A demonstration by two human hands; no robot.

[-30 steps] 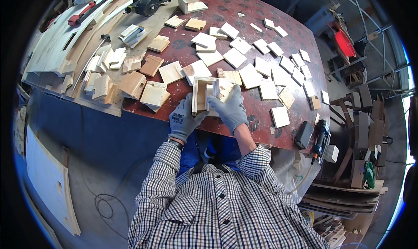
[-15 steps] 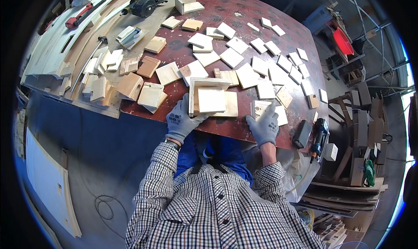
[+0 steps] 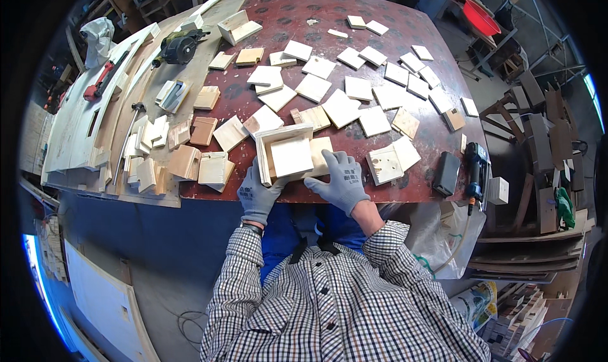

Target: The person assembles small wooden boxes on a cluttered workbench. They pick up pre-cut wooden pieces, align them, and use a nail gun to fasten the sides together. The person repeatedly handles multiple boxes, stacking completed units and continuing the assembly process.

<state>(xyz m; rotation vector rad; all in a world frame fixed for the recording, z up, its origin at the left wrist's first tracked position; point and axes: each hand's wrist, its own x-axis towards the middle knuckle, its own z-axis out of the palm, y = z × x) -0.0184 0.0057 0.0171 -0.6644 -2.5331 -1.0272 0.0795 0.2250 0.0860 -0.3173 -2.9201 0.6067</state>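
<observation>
Right hand (image 3: 341,183) back in from the 3 o'clock side compared with half a second ago, now flat on the lower right edge of the wooden box frame (image 3: 286,153) with fingers spread and pressing, not gripping; left hand (image 3: 256,194) parked at the frame's 7 o'clock corner, fingers curled against the side — looks like squaring-up rather than fetching parts. Sitting at the near edge of the red-brown table (image 3: 304,20); pale plywood, shallow, open-topped, square panel inside, loose wood squares (image 3: 354,87) scattered toward 12 and 1 o'clock.

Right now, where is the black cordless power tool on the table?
In the head view, the black cordless power tool lies at the table's near right edge, beside a black block.
</observation>
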